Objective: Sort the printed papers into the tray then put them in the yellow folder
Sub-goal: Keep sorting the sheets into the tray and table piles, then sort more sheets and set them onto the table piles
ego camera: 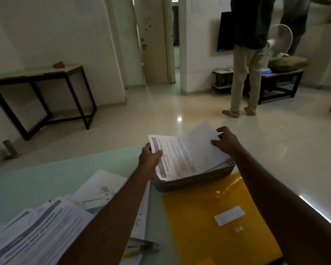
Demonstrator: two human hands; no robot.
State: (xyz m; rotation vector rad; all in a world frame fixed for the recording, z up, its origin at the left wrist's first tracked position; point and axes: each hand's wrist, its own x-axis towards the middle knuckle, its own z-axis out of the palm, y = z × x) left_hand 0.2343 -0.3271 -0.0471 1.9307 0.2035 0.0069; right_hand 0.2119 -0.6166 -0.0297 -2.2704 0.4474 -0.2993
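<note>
Nearest, lower left: loose pile of printed white papers, fanned out unsorted on the pale green glass counter; the left forearm crosses just above it.
Risk at pile: a forearm brushing it could drag the top sheets askew or off the counter.
Blurred item: small pale object with a yellow part beside the forearm; cannot tell what it is.
Folder: flat yellow plastic folder with a white snap button, just beside the tray's near wall, flap closed; its near edge is cut off by the frame.
Risk at folder: opening the flap likely needs a free hand, and both are occupied.
Tray: grey perforated plastic tray near the counter's far edge; contents hidden under the held sheets.
Task sheets: held printed white sheets, tilted over the tray, lower edge inside it, top leaf lifting at the far corner.
Hands: left hand pinches the left edge; right hand grips the far right corner; well apart, both clamped on the same sheets.
Risk at tray: released unevenly, the sheets could slide over the far rim to the floor.
Illegible: print blurred; headings only partly readable.
Far: standing person, upper part cut off by the frame.
</note>
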